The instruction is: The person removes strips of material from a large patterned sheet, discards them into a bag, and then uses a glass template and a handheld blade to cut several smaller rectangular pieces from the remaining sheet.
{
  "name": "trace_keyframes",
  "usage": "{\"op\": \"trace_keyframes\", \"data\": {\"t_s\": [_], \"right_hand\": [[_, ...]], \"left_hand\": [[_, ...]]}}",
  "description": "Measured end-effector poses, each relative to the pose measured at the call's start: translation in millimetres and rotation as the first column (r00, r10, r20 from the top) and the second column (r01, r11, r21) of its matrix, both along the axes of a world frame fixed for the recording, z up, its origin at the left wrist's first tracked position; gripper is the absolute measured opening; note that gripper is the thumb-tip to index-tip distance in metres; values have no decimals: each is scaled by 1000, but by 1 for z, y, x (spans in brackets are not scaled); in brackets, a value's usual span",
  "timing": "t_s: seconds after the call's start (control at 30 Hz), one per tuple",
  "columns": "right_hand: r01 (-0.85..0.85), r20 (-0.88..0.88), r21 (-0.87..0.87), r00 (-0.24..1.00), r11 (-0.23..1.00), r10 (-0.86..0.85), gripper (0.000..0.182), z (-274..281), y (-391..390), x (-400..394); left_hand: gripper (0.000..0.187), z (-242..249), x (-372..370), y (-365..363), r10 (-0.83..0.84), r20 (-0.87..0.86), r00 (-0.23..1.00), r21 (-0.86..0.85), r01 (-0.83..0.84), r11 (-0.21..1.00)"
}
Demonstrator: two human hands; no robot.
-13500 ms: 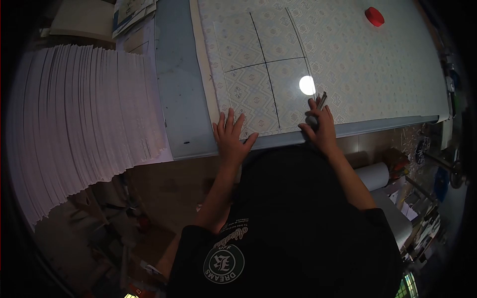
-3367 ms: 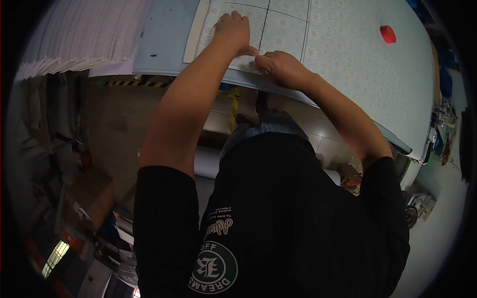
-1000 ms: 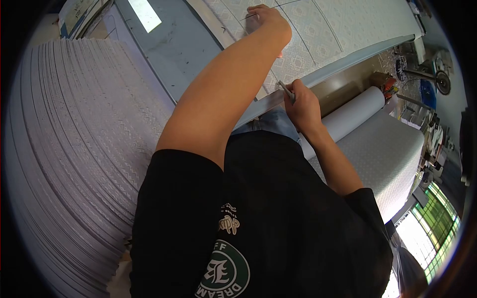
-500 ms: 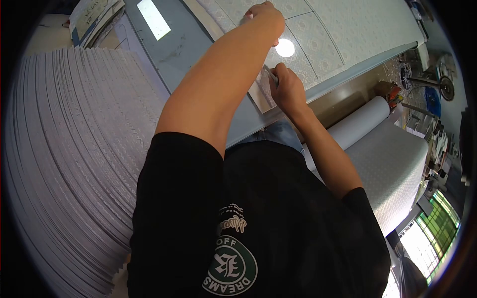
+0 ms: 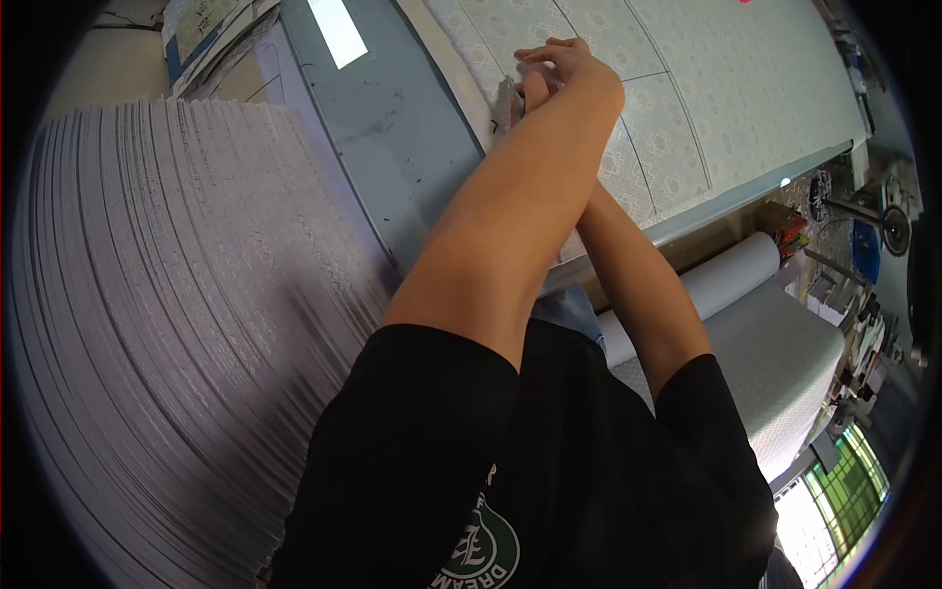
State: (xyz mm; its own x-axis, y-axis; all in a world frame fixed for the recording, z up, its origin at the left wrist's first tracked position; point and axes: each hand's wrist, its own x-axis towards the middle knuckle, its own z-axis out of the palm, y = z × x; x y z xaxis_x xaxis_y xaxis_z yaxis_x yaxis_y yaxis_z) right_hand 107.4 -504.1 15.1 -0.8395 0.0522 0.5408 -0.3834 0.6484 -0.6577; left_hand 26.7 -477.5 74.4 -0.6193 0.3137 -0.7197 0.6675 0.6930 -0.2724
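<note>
My left hand (image 5: 561,57) reaches over the pale patterned sheet (image 5: 677,128), its fingers stretched out low over the surface. Below it, my right hand (image 5: 536,90) is partly hidden behind my left forearm, which crosses over my right one. The right fingers are closed around a small grey cutter-like tool (image 5: 516,104), of which only part shows near the sheet's left edge. Dark straight lines cross the sheet.
A tall stack of pale textured sheets (image 5: 196,285) stands at left. Beside the patterned sheet is a blue-grey tabletop (image 5: 383,118) with a bright reflection. A large pale roll (image 5: 736,265) lies at right below the table edge (image 5: 706,211).
My right hand has moved up and left with the tool, passing beneath my left forearm. My left hand has shifted right and slightly down. The view has also shifted.
</note>
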Motion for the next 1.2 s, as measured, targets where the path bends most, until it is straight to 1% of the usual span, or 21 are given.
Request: {"op": "trace_keyframes", "data": {"t_s": [0.03, 0.1, 0.13, 0.2, 0.27, 0.33, 0.4, 0.57, 0.63, 0.67, 0.73, 0.77, 0.83, 0.87, 0.9, 0.97, 1.0, 1.07, 1.13, 1.17, 1.2], "right_hand": [[55, 14, 52, 998, 997, -55, 21, 3, -6, -12], [17, 353, 301, 927, 953, -128, 26, 11, -12, -31], [7, 351, 300, 929, 954, -117, 26, 1, -16, -43], [25, 264, 152, 962, 988, -65, 23, -29, -23, -73], [30, 228, 137, 972, 990, -61, 22, -23, -31, -87], [34, 191, 120, 980, 992, -57, 21, -16, -38, -100], [38, 313, 130, 947, 991, -78, 15, -9, -44, -110], [56, 359, 116, 928, 992, -94, 17, -4, -50, -131], [68, 372, 118, 922, 991, -108, 17, -5, -53, -137], [86, 370, 141, 920, 986, -133, 19, -9, -52, -139], [102, 362, 157, 920, 982, -153, 23, -8, -51, -140], [96, 387, 113, 913, 989, -133, 21, -6, -50, -136], [94, 411, 66, 905, 993, -113, 19, -4, -46, -118], [41, 349, -6, 936, 999, -36, 21, -6, -43, -102], [-14, 282, -71, 959, 997, 34, 23, -7, -39, -84], [-76, 445, -29, 892, 997, 81, 25, 14, -34, -16], [-184, 299, -188, 925, 965, 235, 27, -4, -28, 17], [-376, 275, -212, 863, 902, 424, 29, -13, 2, 97], [-473, 437, -177, 748, 863, 500, 30, 8, 38, 167], [-484, 454, -237, 712, 842, 536, 32, 16, 49, 193], [-458, 441, -250, 730, 853, 522, 32, 12, 64, 217]], "left_hand": [[69, 1, -2, 3, -22, 13, 1000, -60, 23, 998], [70, 1, -4, 7, -26, 47, 999, -72, 30, 997], [72, 4, -4, 7, -40, 81, 996, -83, 47, 995], [70, 16, -2, 4, -21, 73, 997, -51, 25, 998], [68, 14, -4, 4, -1, 70, 998, -22, 3, 1000], [73, 12, -7, 6, -52, 126, 991, -104, 65, 992], [73, 9, -7, 7, -32, 113, 993, -102, 44, 994], [71, -1, -6, 10, 21, 65, 998, -124, -13, 992], [68, -2, -7, 9, -34, 44, 998, -159, 41, 986], [68, 0, -7, 8, -30, 38, 999, -161, 35, 986], [66, 0, -7, 6, 79, 31, 996, -32, -78, 996], [66, 0, -6, 7, 81, 27, 996, -38, -80, 996], [66, -4, -6, 7, 37, 27, 999, -75, -35, 997], [66, -8, -7, 6, 35, 23, 999, -77, -33, 996], [64, -12, -7, 4, 75, -11, 997, -42, -75, 996], [63, -28, -13, 2, 104, -44, 994, 2, -104, 995], [59, -40, -20, 2, 67, -112, 991, -24, -70, 997], [54, -27, -2, 0, 22, -140, 990, 31, -18, 999], [50, 8, 6, -16, 10, -113, 994, 135, 5, 991], [50, 6, 3, -16, -2, -117, 993, 147, 19, 989], [49, 5, 1, -16, -14, -121, 993, 160, 34, 987]]}}
